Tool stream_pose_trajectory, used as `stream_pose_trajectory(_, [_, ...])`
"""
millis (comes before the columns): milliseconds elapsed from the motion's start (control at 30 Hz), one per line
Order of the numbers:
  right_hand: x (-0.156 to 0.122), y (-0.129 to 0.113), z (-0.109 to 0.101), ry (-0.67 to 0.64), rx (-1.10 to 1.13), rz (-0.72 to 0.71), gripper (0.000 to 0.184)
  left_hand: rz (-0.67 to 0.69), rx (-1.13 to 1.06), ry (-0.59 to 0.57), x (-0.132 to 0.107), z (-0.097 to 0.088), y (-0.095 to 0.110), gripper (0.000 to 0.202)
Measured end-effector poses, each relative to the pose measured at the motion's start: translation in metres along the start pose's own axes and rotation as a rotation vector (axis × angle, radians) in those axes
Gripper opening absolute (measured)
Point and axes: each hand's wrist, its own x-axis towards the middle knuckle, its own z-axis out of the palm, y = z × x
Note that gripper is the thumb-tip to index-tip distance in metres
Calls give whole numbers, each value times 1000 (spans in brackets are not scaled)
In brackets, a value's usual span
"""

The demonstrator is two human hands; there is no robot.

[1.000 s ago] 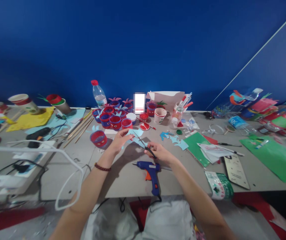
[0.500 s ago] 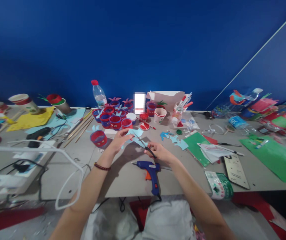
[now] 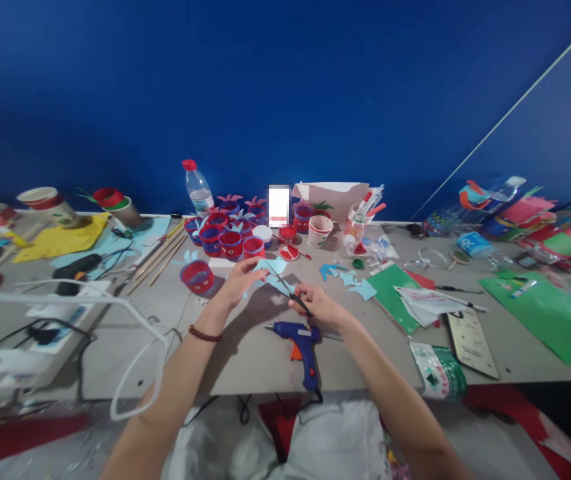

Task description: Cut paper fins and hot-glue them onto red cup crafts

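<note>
Left hand (image 3: pixel 238 281): forearm stretched forward, fingers pinched together.
Right hand (image 3: pixel 319 305): fingers curled closed, arm angled inward.
Arms: bare, converging.

The left hand (image 3: pixel 238 283) pinches a light blue paper shape (image 3: pixel 272 268) with its fingers (image 3: pixel 255 265). The right hand (image 3: pixel 319 307) grips small scissors with black handles (image 3: pixel 288 290), and the thin blades lie across the paper. A blue glue gun (image 3: pixel 301 337) lies on the grey surface (image 3: pixel 245 363), just in front of the right hand. Behind the hands, red and blue round cups (image 3: pixel 225 241) stand in a bunch. A clear plastic bottle with a red cap (image 3: pixel 196 187) stands behind them, by the dark blue wall (image 3: pixel 285 80).
</note>
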Motion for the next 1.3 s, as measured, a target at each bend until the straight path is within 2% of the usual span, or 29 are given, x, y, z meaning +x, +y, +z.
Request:
stream_pose_trajectory(267, [1,1,-2,16,-33,-16,45,16,6,-33,1,-4,-3,14])
stream_pose_trajectory(1300, [5,5,-1,20,-11,3,43,-5,-42,-6,-1,4,-11,20])
